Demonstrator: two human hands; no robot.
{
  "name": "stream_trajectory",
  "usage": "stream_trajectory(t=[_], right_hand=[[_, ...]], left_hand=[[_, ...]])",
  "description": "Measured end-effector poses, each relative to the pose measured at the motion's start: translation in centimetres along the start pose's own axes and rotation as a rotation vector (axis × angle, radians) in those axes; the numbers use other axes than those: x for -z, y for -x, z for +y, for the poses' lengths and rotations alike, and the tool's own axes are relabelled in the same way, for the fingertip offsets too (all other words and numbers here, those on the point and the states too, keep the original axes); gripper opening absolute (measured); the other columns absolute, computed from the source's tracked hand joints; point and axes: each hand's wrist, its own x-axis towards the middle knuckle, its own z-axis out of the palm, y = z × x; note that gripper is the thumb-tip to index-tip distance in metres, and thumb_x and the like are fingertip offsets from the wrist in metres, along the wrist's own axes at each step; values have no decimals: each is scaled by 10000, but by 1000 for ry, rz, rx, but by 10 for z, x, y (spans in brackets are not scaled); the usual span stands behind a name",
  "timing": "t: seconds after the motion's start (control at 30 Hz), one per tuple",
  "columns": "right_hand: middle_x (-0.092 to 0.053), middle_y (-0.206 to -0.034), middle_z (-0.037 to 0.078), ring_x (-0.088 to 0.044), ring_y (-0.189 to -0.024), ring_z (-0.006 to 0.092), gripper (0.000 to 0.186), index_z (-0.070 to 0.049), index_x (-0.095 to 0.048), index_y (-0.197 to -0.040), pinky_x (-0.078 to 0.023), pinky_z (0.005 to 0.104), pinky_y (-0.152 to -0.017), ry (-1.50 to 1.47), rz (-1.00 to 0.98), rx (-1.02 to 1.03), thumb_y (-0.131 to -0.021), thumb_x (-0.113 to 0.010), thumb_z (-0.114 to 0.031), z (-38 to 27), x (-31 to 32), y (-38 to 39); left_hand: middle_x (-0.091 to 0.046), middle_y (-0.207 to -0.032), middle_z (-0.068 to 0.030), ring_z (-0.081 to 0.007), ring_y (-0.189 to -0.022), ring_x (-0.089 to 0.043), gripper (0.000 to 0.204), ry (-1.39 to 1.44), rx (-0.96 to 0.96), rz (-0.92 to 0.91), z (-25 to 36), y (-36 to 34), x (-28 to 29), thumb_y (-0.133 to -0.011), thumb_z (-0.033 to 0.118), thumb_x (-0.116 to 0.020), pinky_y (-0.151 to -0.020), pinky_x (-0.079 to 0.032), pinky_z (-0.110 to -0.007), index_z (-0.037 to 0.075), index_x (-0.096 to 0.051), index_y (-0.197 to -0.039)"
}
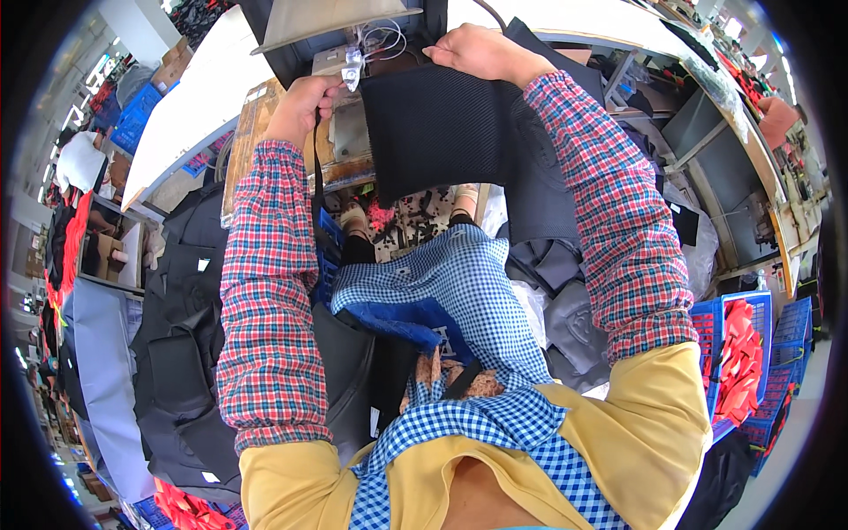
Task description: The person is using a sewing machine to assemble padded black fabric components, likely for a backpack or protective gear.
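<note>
My left hand [309, 102] is closed in a pinch beside the sewing machine's needle area. From its fingers a narrow black strip [318, 168] hangs down past the table edge. My right hand [477, 51] pinches the upper edge of a black ribbed fabric panel [435, 128], which drapes over the table's front edge toward my lap. Between my hands is the sewing machine [340, 22], with a small lit lamp [352, 71] and clear tubes near its needle area. The needle itself cannot be made out.
A worn wooden table edge [247, 146] lies under my left wrist. Black fabric pieces [181, 353] are heaped at my left, and more dark pieces [574, 322] lie at my right. Blue crates [760, 309] with red strips [738, 362] stand at the far right.
</note>
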Motion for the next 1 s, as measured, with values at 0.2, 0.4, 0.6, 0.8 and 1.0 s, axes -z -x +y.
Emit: stream_trajectory(t=[0.2,0.4,0.6,0.8,1.0], right_hand=[[-656,-774,194,-635,-719,354,483,-34,-702,-844,-513,426,-722,22,166,105,-979,-466,-432,0,-5,6],[-657,-769,186,-634,-717,355,476,-27,-687,-841,-517,415,-712,37,147,89,-979,-464,-424,-3,-1,14],[-648,-761,187,-622,-707,352,431,-25,-683,-849,-512,404,-713,16,221,120,-981,-487,-386,13,1,15],[-627,-746,204,-611,-703,353,431,-5,-673,-862,-500,412,-695,-51,230,157,-978,-499,-381,6,3,24],[-687,-1068,127,-653,-980,280,288,-99,-663,-1106,-498,373,-850,61,-151,-125,-925,-612,-318,-36,35,54]], left_hand=[[-449,-638,43,-70,-508,-346,106,80,21,6,-2,1,2,-898,154,-567,-465,-286,-238,52,-563,-869],[-427,-620,60,-59,-483,-316,146,168,53,23,-2,-1,1,-904,155,-605,-457,-274,-229,14,-604,-942],[-402,-596,82,-48,-434,-283,88,433,-100,270,20,13,91,-914,165,-610,-409,-260,-219,111,-545,-891],[-368,-600,44,-63,-488,-312,94,829,-567,-55,88,110,93,-935,96,-530,-460,-291,-217,13,-514,-894],[-319,-597,19,-81,-476,-284,135,1212,-696,-420,94,236,31,-970,110,-403,-450,-280,-233,35,-456,-872]])
